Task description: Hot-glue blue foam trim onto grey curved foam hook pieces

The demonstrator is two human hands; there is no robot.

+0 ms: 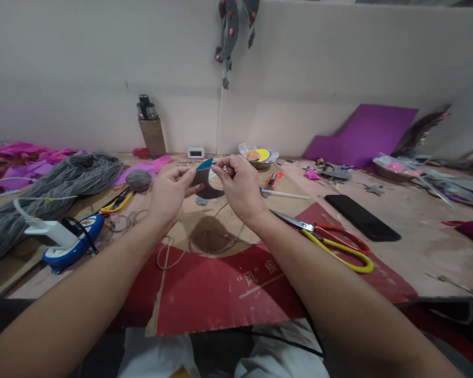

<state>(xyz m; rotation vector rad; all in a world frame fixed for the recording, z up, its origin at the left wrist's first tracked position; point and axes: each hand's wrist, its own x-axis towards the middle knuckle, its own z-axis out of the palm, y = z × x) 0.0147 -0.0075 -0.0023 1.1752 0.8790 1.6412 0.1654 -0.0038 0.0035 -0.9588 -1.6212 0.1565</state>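
Note:
Between my two hands, above the table, is a dark grey crescent-shaped felt piece (208,190) with a blue-teal patch (205,164) at its upper left. My left hand (170,191) pinches its left side between thumb and fingers. At its upper right, my right hand (238,184) is closed, thumb and fingertips together; anything small between those fingertips is too tiny to make out. A thin grey cord (169,265) lies loosely on the brown and red cardboard (220,294) below the hands.
Red-and-yellow-handled scissors (339,241) and a black phone (362,217) lie to the right. Grey yarn (59,189), a blue power strip (76,247) and a yellow cutter (118,200) are at left. Purple felt (366,134) leans on the back wall.

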